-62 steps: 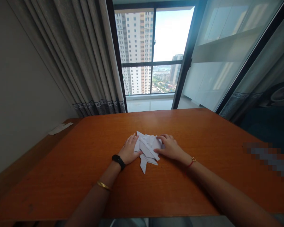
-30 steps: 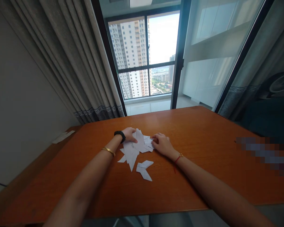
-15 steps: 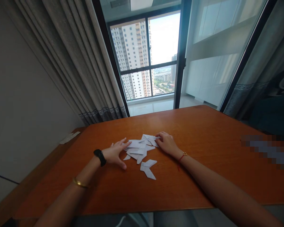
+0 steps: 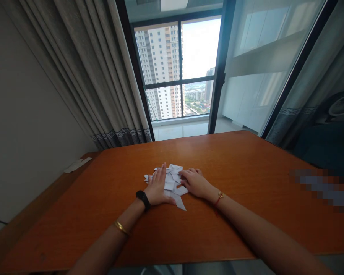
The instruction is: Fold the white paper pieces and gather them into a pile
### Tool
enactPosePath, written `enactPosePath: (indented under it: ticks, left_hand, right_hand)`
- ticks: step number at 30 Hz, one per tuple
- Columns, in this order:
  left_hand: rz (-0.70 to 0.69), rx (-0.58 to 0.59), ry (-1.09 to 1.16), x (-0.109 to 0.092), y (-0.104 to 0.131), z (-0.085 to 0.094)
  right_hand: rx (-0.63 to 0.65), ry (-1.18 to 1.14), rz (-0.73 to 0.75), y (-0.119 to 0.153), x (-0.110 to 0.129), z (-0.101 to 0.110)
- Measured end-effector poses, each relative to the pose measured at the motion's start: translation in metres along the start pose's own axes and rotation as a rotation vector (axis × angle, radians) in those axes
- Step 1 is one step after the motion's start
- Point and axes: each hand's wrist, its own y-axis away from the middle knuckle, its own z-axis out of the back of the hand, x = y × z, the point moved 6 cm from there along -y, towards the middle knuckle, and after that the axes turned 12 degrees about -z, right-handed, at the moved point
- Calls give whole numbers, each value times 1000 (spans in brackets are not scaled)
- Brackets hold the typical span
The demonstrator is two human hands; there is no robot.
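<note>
The folded papers (image 4: 169, 185) lie partly beneath the spread fingers of our left hand (image 4: 157, 190), just left of our right hand (image 4: 197, 183), fingers curled, grip unclear to us.

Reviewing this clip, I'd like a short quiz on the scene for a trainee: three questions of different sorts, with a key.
1. Where is the right hand?
A. Gripping the left forearm
B. At the right side of a heap of white paper pieces
C. Out of view

2. True or false: the left hand covers part of that paper from view, its fingers stretched out.

3. Fill in: beyond the wooden table is a window, with a gray ____ hanging at the picture's left.

Key: 1, B; 2, true; 3, curtain.
</note>
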Motion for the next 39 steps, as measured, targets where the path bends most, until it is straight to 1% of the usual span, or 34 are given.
enactPosePath:
  ticks: [3,6,9,11,13,18,21,23,25,28,30,33,37,39]
  left_hand:
    - [100,-35,-14,23,8,7]
    - [194,-76,-2,44,17,10]
    - [210,-105,34,53,17,7]
    - [182,-115,62,52,14,5]
    - [141,-116,77,45,12,4]
    - [91,-113,60,25,20,7]
    - [41,-47,78,16,29,6]
    - [16,-5,98,11,32,5]
    - [28,17,109,7,31,4]
    - [94,31,92,3,24,0]
    - [146,25,59,1,17,-4]
    - [204,10,14,3,10,-10]
    - [187,15,20,6,9,-15]
    - [150,-28,56,6,10,-14]
  right_hand:
    - [69,-18,75,4,11,-1]
    - [129,-37,167,9,23,-1]
    - [151,-22,264,14,36,-5]
    - [148,-1,287,15,40,-8]
    - [139,7,283,14,40,-10]
    - [95,15,261,6,29,-7]
    - [34,44,170,-1,19,-7]
    - [24,46,99,-5,13,-9]
    - [46,28,82,-6,12,-13]
    - [82,-49,123,-6,17,-16]
    - [99,-126,149,-4,20,-12]
    - [96,-191,166,-1,20,-1]
    - [74,-114,89,1,8,11]
    - [55,-158,33,1,3,10]
